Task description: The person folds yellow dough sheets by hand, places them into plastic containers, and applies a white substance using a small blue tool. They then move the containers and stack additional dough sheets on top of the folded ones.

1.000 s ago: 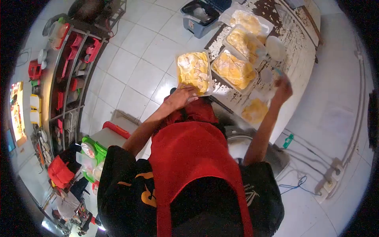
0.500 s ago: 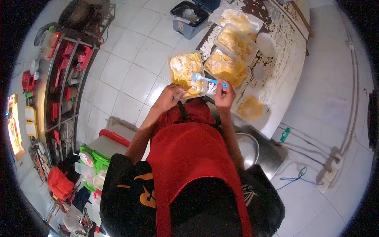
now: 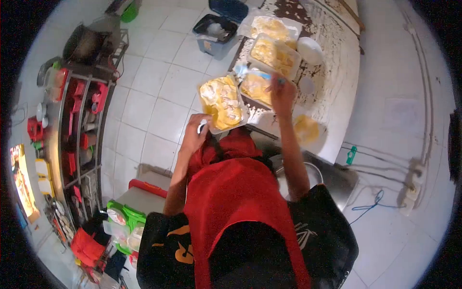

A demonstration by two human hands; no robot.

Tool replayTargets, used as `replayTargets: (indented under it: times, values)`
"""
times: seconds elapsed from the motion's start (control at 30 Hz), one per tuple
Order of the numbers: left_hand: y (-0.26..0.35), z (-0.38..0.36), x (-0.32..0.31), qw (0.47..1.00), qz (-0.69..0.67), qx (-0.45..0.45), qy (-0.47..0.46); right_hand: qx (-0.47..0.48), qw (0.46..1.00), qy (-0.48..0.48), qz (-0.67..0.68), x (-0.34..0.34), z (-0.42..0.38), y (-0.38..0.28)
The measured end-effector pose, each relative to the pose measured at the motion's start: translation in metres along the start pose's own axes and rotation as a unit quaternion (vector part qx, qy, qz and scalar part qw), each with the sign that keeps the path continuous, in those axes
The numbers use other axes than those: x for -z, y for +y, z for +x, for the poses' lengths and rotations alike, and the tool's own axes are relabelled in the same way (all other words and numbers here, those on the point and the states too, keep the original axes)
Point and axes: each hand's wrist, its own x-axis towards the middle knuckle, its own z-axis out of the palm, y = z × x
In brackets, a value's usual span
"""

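My left hand [image 3: 195, 134] grips the near left corner of a clear plastic tub [image 3: 244, 115], thumb over its rim. The tub sits partly beyond the table's left edge, close above my apron. Yellow-coated pieces of food [image 3: 222, 98], whitish in places, fill it. In my right hand [image 3: 282, 94] is a brush [image 3: 256, 73] with a blue handle and pale bristles, smeared by motion. The brush is over a second tub of yellow food [image 3: 257, 89] on the table. My right forearm reaches across the table's near end.
Behind stand another filled tub [image 3: 272, 50] and yellow food on plastic sheeting [image 3: 269, 28]. A white bowl [image 3: 310, 51] and yellow spill [image 3: 306, 127] mark the peeling table [image 3: 332, 96]. A grey bin [image 3: 216, 44] stands open on the floor. Shelving [image 3: 84, 130] runs along the left.
My right hand has lifted the brush from the left tub and swung it up and right over the table. The left hand stays on the tub, which sits slightly tilted compared with before.
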Motion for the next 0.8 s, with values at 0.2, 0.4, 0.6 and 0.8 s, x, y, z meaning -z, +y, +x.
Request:
replayTargets:
  times: [0.2,0.4,0.6,0.8]
  values:
    - [0.013,0.000,0.004,1.000,0.007,0.004,0.022,-0.045,0.961,0.243,0.128,0.089,0.119,0.087]
    - [0.023,0.001,-0.002,1.000,0.000,0.016,0.002,-0.263,0.918,0.204,0.216,0.092,0.139,0.223]
    - [0.024,-0.005,0.003,0.999,-0.006,0.024,-0.019,-0.316,0.878,-0.018,0.359,0.174,0.063,0.265]
    - [0.024,-0.007,0.003,0.996,-0.018,0.084,-0.035,-0.269,0.898,-0.139,-0.319,0.238,-0.106,0.335]
